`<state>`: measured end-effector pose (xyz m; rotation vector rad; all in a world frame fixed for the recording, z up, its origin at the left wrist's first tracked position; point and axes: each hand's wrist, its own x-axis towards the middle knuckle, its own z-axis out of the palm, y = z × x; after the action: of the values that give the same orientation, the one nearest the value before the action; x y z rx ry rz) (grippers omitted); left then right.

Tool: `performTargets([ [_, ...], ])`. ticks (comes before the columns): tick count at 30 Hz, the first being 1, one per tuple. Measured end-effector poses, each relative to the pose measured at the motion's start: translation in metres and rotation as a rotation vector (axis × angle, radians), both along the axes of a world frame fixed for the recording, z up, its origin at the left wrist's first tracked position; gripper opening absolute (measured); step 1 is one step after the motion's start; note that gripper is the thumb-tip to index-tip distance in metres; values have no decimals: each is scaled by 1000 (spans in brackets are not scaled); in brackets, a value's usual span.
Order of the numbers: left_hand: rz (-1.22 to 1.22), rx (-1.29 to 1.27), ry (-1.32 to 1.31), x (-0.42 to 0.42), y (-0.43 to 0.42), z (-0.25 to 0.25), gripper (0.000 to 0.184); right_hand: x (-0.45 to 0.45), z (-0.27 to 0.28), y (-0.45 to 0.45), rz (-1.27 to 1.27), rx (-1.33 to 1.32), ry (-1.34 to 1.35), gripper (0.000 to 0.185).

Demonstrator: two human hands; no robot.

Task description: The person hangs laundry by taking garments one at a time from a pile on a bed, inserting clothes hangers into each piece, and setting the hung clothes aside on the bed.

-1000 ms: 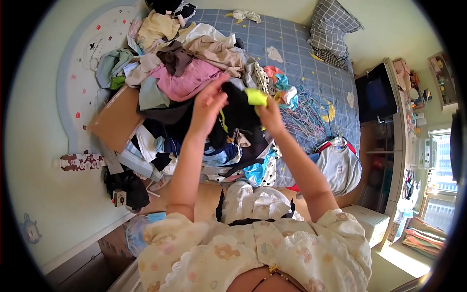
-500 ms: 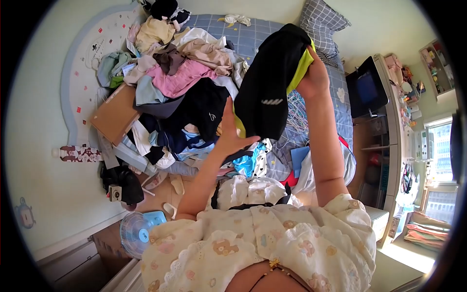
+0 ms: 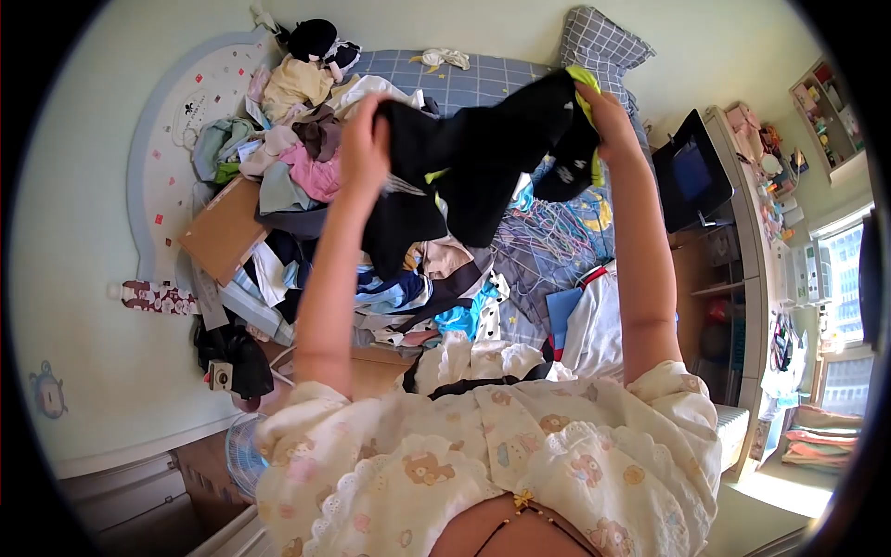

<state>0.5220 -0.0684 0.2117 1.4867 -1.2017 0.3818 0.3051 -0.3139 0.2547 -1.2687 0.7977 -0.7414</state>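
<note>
A black garment with yellow-green trim (image 3: 501, 139) hangs stretched between my two hands above the bed. My left hand (image 3: 365, 148) is closed on its left end, with the fingers partly hidden by the cloth. At its upper right end, my right hand (image 3: 608, 125) grips the yellow-green edge. Behind the left forearm lies a large heap of clothes, with a pink garment (image 3: 314, 174) and a brown one (image 3: 318, 133) in it. Small white marks show on the black cloth near my right hand.
Hangers in a tangled bunch (image 3: 548, 232) lie on the blue checked bed (image 3: 492, 79). A cardboard box (image 3: 223, 230) leans at the heap's left. A grey-white garment (image 3: 597, 325) is at the near right edge. Beyond stand a checked pillow (image 3: 603, 39) and a monitor (image 3: 691, 172).
Both hands have moved apart. My left hand has risen up and left and taken hold of the garment, which has swung from hanging upright to spread sideways.
</note>
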Motion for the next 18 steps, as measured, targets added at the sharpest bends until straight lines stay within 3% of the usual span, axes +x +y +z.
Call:
performTargets([
  [2,1,56,-51,16,-1,39,20,-12,-12,-25,38,-148,214,34],
  [9,107,321,-74,77,2,67,28,-45,-37,-68,102,330,-214,34],
  [10,122,350,-70,67,7,77,29,-48,-29,-60,125,309,-130,43],
  [13,16,357,-22,64,1,76,30,-56,-21,-36,346,-118,2,45],
  [14,-23,376,44,64,-3,75,31,-58,-27,-41,550,-224,82,51],
  [15,-60,396,106,64,-6,77,31,-57,-27,-41,637,-533,141,43],
  [17,-59,338,156,70,-10,79,33,-60,-33,-46,619,-555,512,19],
  [18,-52,276,242,70,-10,78,33,-61,-38,-51,574,-496,563,17],
])
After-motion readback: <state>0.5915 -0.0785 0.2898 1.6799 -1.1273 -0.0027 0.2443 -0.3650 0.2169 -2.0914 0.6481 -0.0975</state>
